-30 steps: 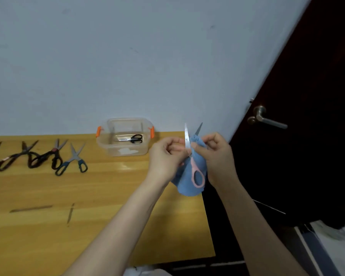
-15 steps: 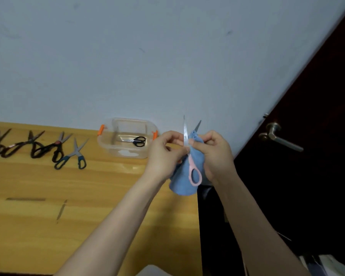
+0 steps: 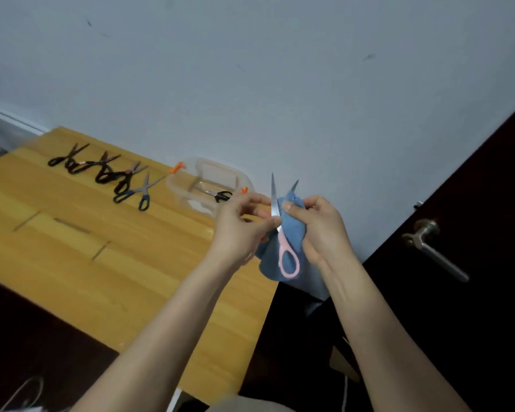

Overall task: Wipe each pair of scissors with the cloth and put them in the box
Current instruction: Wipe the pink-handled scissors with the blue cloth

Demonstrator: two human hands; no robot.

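Observation:
I hold pink-handled scissors [image 3: 286,254] upright in front of me, blades spread and pointing up. My left hand [image 3: 241,227] pinches the left blade near the pivot. My right hand [image 3: 318,227] holds a blue cloth [image 3: 292,230] wrapped around the other blade, whose tip sticks out above the cloth. A clear plastic box [image 3: 211,182] with orange clips stands on the wooden table [image 3: 107,263] against the wall, with black-handled scissors [image 3: 220,196] inside. Several more scissors [image 3: 101,171] lie in a row left of the box.
A dark door with a metal lever handle [image 3: 428,242] is to the right. The table's right edge runs just below my hands. A white wall rises behind the table.
The view has tilted and swung right, so the table now slants. My hands still hold the scissors and cloth the same way, with the blades spread slightly wider.

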